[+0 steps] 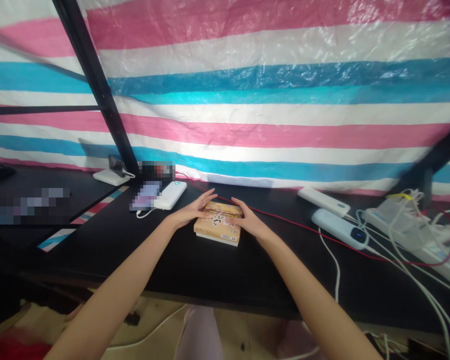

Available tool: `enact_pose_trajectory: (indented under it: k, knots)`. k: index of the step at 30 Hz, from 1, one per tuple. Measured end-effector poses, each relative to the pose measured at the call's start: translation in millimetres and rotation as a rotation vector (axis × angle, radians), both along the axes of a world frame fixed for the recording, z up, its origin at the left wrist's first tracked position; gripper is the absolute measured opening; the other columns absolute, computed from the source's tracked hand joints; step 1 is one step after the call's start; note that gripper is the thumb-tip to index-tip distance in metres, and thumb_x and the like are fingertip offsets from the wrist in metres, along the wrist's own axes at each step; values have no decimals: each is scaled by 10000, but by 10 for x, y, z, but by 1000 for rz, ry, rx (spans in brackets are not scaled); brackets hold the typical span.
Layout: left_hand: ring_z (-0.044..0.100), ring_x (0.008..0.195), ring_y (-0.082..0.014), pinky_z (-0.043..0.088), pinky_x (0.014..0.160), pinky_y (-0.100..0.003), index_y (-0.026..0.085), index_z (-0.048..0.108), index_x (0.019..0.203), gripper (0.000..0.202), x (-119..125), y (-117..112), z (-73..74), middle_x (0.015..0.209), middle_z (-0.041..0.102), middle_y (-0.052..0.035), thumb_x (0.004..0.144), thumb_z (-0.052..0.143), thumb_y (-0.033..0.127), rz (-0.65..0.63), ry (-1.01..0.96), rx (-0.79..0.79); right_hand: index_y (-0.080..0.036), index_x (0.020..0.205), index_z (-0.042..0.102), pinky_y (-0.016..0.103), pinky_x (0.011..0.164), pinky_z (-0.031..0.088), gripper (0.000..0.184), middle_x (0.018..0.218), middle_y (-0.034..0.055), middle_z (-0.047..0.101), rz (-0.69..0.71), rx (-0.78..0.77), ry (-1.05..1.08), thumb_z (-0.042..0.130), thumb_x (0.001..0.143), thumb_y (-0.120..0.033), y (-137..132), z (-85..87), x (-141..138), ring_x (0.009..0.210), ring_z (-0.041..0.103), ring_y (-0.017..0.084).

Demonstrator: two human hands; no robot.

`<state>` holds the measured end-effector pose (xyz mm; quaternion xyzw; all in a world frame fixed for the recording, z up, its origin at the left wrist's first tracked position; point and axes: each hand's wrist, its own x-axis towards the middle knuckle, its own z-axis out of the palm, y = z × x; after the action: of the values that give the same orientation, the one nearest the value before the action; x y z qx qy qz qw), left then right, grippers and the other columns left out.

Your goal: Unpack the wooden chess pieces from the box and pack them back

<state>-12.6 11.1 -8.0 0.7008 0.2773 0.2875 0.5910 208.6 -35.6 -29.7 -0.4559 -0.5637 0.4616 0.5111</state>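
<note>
A small tan box (218, 226) with dark brush-style writing, a "30" label and a white lower edge lies flat on the black desk (165, 265). My left hand (192, 212) holds it along the left side, its thumb reaching over the top. On the opposite side my right hand (250, 221) grips it, thumb also lying across the lid. Both hands are curved round the box, and some fingertips are hidden behind its far edge.
White power bank (173, 195) and phone (146, 195) lie left of the box. To the right are a white power bank (323, 201), a pale blue one (339, 229) and a cable-filled power strip (405, 232). A red cable (285, 218) crosses behind the box. A striped tarp (270, 110) hangs behind.
</note>
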Motion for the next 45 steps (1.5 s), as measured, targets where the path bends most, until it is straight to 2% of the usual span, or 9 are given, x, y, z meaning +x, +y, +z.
enact_pose_trajectory:
  k: [3, 6, 10, 16, 22, 29, 33, 38, 45]
  knots:
    - [165, 1402, -249, 228, 1112, -456, 333, 280, 1415, 867, -9, -9, 12, 1498, 273, -69, 678, 724, 219, -4, 1, 32, -251, 1183, 586, 478, 1035, 344, 716, 1224, 54, 574, 132, -14, -73, 800, 499, -241, -135, 265, 131, 1168, 491, 279]
    - [217, 1386, -255, 251, 1106, -445, 314, 332, 1394, 816, -14, -28, 31, 1493, 283, -68, 682, 717, 213, -42, 13, 39, -261, 1202, 580, 497, 1078, 265, 791, 1308, 62, 515, 195, 15, -221, 824, 450, -244, -232, 408, 215, 1232, 427, 297]
    - [339, 1326, -273, 316, 1071, -436, 285, 367, 1378, 803, -10, -64, 74, 1470, 320, -80, 664, 730, 229, -82, 75, 0, -302, 1212, 576, 554, 1107, 109, 887, 1421, 55, 397, 273, -7, -352, 847, 369, -262, -254, 385, 243, 1357, 220, 333]
    - [410, 1272, -281, 345, 1046, -429, 266, 371, 1378, 819, 1, -63, 50, 1390, 425, -94, 647, 738, 242, -64, 101, 26, -282, 1264, 533, 537, 1113, 99, 933, 1479, 81, 296, 278, -18, -375, 847, 386, -263, -179, 300, 256, 1388, 152, 321]
    - [230, 1370, -270, 215, 1124, -406, 269, 419, 1339, 672, 5, 93, -177, 1462, 271, -80, 726, 671, 387, 327, 184, 280, -264, 1372, 385, 473, 1134, 57, 917, 1516, 71, 206, 134, -14, -206, 781, 547, -314, -31, 141, 192, 1414, 32, 249]
    - [293, 1336, -232, 240, 1113, -383, 194, 479, 1244, 437, 28, 226, -284, 1376, 319, -126, 882, 419, 430, 663, 218, 342, -232, 1408, 303, 411, 1141, 150, 762, 1504, 67, 243, -48, -39, -217, 599, 744, -462, 39, 31, 53, 1409, 117, 208]
    - [298, 1335, -222, 211, 1120, -386, 175, 445, 1251, 456, 49, 148, -237, 1373, 367, -133, 901, 359, 455, 672, 311, 494, -195, 1397, 317, 399, 1133, 185, 694, 1478, 87, 298, -131, -34, -273, 525, 792, -464, 101, -24, 64, 1385, 217, 212]
    - [417, 1268, -295, 286, 1045, -479, 215, 314, 1370, 577, 92, 17, -165, 1338, 488, -125, 914, 206, 552, 607, 498, 355, -151, 1362, 357, 444, 1136, 136, 612, 1427, 117, 386, -200, 57, -409, 461, 831, -437, 135, -114, 67, 1353, 293, 233]
    - [443, 1247, -346, 301, 1017, -506, 223, 338, 1390, 637, 64, 64, -212, 1321, 523, -121, 890, 227, 602, 652, 514, 346, -168, 1359, 351, 538, 1115, -18, 549, 1397, 110, 432, -246, 81, -614, 345, 895, -461, 81, -122, 8, 1345, 312, 238]
